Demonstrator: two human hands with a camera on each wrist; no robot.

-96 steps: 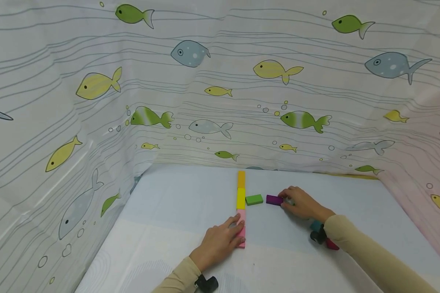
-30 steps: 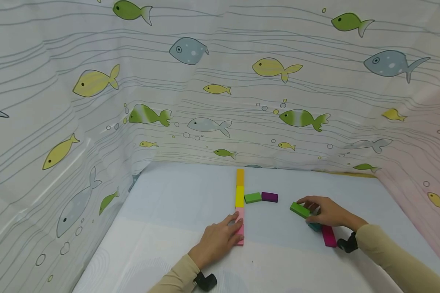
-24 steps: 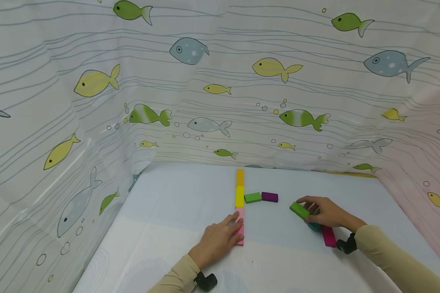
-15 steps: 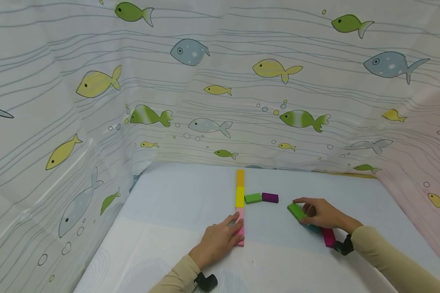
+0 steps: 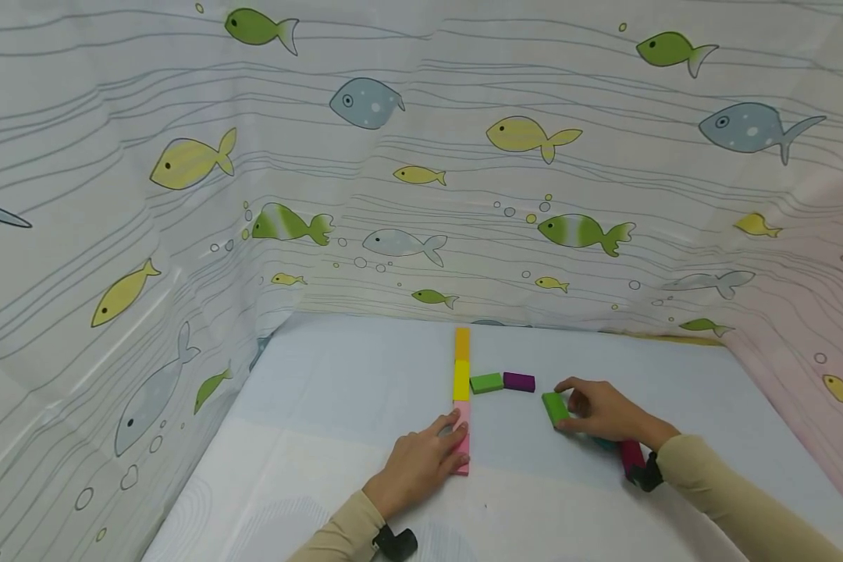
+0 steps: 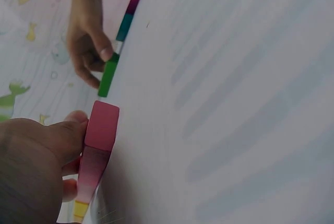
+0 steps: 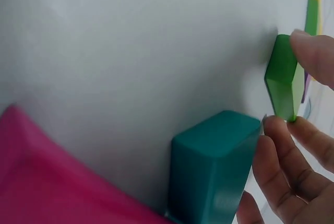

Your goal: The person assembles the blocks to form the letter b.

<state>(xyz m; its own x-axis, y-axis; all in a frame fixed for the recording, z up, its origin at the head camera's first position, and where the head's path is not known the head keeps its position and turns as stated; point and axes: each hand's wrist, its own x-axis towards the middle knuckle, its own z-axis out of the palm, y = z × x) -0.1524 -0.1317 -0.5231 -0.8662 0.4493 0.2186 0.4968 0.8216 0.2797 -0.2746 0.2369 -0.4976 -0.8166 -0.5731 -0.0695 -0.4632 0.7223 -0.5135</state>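
Observation:
In the head view my left hand (image 5: 421,466) rests its fingers on two pink blocks (image 5: 462,414), the near end of a straight row. Beyond them in that row lie a yellow block (image 5: 461,380) and an orange block (image 5: 462,343). A light green block (image 5: 487,383) extends rightward from the row, with a purple block (image 5: 519,382) at its end. My right hand (image 5: 607,412) pinches another green block (image 5: 555,410) between thumb and fingers, apart from the purple one. Below that hand are a teal block (image 7: 214,161) and a magenta block (image 5: 631,459), partly hidden.
The blocks lie on a white table surface (image 5: 337,390). A fish-patterned curtain (image 5: 421,211) surrounds the back and sides. Small black cameras sit on both wrists, the left one (image 5: 396,542) close to the table.
My right hand let go of the purple block beside the light green one, then took the other green block from beside the teal one. That block has moved left and turned. The left hand stays put.

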